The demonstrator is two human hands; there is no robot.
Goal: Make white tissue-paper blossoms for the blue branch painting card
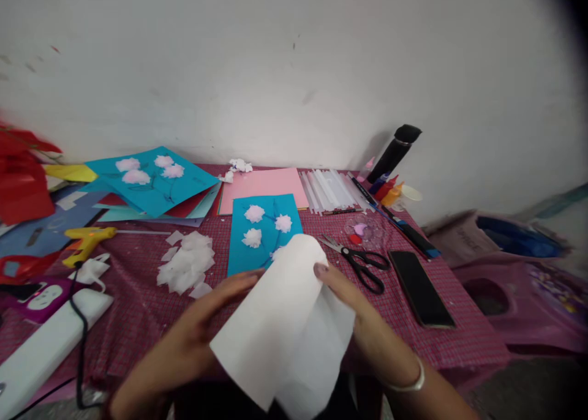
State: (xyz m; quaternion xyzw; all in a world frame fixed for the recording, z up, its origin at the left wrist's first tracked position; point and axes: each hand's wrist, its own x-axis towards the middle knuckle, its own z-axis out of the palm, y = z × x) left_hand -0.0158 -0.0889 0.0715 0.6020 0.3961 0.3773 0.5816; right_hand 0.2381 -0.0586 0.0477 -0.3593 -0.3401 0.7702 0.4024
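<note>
White paper (271, 325) at 6 o'clock; blue card (239, 258) beyond, toward 12. Right hand (362, 322) pinches paper's upper edge; left hand (195, 331) alongside, grip hidden. Judgement: align edges before pressing the bend; light pressure.

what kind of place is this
Probably a home or classroom craft table: a yellow glue gun, open scissors and blue sheets with white paper flowers lie on a checked cloth against a plain wall.
</note>
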